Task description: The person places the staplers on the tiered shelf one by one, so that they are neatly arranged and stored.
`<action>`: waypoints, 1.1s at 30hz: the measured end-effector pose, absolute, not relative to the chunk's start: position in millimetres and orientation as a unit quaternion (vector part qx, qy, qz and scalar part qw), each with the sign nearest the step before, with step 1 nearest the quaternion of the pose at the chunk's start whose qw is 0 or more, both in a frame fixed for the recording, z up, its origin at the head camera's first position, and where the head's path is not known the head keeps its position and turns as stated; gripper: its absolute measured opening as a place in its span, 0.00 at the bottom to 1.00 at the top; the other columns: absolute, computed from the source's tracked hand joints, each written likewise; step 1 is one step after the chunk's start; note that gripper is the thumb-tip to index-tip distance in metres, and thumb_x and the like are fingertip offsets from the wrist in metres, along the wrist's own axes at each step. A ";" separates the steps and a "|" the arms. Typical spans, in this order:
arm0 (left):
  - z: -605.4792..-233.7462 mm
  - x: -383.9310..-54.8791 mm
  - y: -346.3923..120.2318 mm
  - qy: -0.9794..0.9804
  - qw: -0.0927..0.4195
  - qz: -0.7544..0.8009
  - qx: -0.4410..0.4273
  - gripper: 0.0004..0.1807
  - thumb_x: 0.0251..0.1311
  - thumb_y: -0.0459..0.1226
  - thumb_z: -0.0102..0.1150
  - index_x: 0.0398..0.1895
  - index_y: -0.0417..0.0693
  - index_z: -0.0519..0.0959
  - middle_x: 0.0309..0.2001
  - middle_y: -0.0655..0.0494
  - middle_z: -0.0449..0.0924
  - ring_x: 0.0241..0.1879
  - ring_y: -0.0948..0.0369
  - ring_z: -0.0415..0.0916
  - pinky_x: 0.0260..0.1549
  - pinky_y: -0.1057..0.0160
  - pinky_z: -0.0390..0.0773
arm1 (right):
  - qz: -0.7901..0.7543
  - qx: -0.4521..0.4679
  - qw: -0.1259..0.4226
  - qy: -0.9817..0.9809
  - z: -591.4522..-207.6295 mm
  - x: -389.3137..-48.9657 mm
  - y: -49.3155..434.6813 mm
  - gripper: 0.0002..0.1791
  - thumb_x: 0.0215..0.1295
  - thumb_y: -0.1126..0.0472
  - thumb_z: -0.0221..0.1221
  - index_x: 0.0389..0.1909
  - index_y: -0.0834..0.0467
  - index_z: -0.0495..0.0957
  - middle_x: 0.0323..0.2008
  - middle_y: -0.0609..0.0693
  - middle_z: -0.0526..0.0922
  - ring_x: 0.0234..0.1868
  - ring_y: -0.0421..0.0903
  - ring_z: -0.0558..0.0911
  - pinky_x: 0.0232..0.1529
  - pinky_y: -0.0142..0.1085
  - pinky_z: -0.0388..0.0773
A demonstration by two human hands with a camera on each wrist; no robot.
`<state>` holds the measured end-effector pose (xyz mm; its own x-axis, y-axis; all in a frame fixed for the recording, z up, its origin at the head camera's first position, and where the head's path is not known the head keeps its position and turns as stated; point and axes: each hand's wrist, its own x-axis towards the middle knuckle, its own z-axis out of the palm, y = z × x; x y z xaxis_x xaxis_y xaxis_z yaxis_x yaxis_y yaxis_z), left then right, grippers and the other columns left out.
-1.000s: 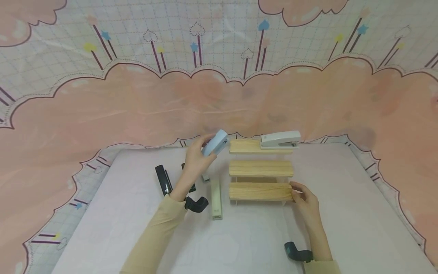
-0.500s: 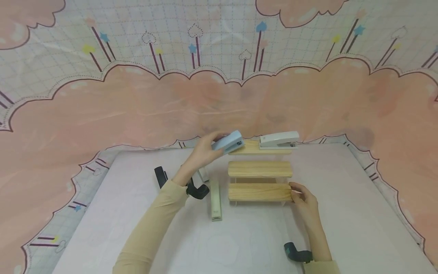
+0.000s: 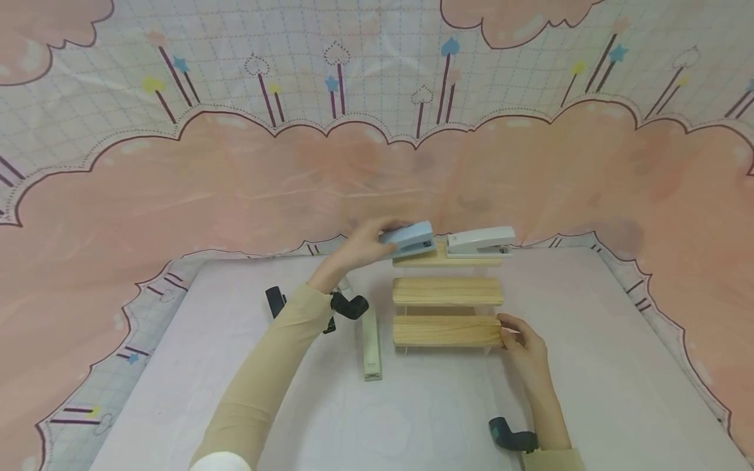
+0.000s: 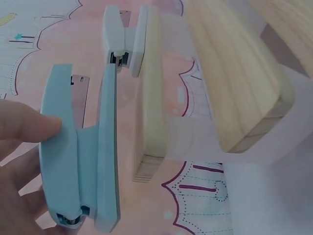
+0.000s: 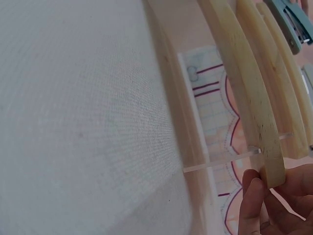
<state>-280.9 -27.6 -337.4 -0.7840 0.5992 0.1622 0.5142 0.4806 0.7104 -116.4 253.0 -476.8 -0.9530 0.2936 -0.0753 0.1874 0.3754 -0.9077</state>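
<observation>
My left hand [image 3: 360, 248] grips a light blue stapler [image 3: 417, 237] by its rear part, thumb on one side. The stapler lies over the left end of the top shelf of a three-tier wooden stand [image 3: 448, 290]. In the left wrist view the stapler [image 4: 58, 166] shows side-on, close beside the board's end. A white stapler [image 3: 480, 242] rests on the right half of that top shelf. Down at the front, my right hand [image 3: 527, 347] pinches the right end of the lowest shelf [image 3: 446, 331]; the right wrist view shows fingers [image 5: 252, 200] on both faces of this board.
Left of the stand a pale green stapler [image 3: 372, 347] lies lengthwise on the white table [image 3: 412, 418]. A black stapler [image 3: 274, 301] and other items are partly hidden by the left forearm. Clear supports [image 5: 220, 161] hold the shelves. A patterned cloth [image 3: 377, 176] hangs behind.
My left hand has carried the blue stapler rightward, turning it from slanted to nearly level over the top shelf's left end. My right hand has stayed on the lowest shelf.
</observation>
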 end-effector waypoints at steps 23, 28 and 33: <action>-332.6 -301.2 -9.9 0.857 0.120 0.359 0.351 0.29 0.57 0.26 0.53 0.65 0.43 0.70 0.64 0.46 0.72 0.65 0.50 0.68 0.64 0.50 0.68 | 0.541 -0.148 0.059 -0.826 -477.0 -117.1 252.8 0.19 0.70 0.65 0.48 0.61 0.61 0.72 0.60 0.60 0.75 0.38 0.24 0.73 0.40 0.19 0.72; -333.2 -300.0 -7.5 0.862 0.115 0.345 0.353 0.28 0.57 0.27 0.54 0.64 0.44 0.71 0.64 0.44 0.73 0.63 0.49 0.70 0.63 0.50 0.69 | 0.542 -0.146 0.061 -0.826 -476.7 -116.7 252.6 0.19 0.70 0.65 0.48 0.60 0.61 0.72 0.60 0.60 0.75 0.38 0.24 0.73 0.40 0.19 0.72; -334.8 -298.8 -7.2 0.862 0.118 0.347 0.349 0.28 0.57 0.27 0.54 0.64 0.44 0.71 0.63 0.44 0.73 0.61 0.49 0.71 0.62 0.50 0.70 | 0.544 -0.144 0.057 -0.825 -476.4 -116.4 252.9 0.19 0.71 0.65 0.48 0.61 0.61 0.71 0.60 0.60 0.75 0.39 0.24 0.73 0.40 0.18 0.73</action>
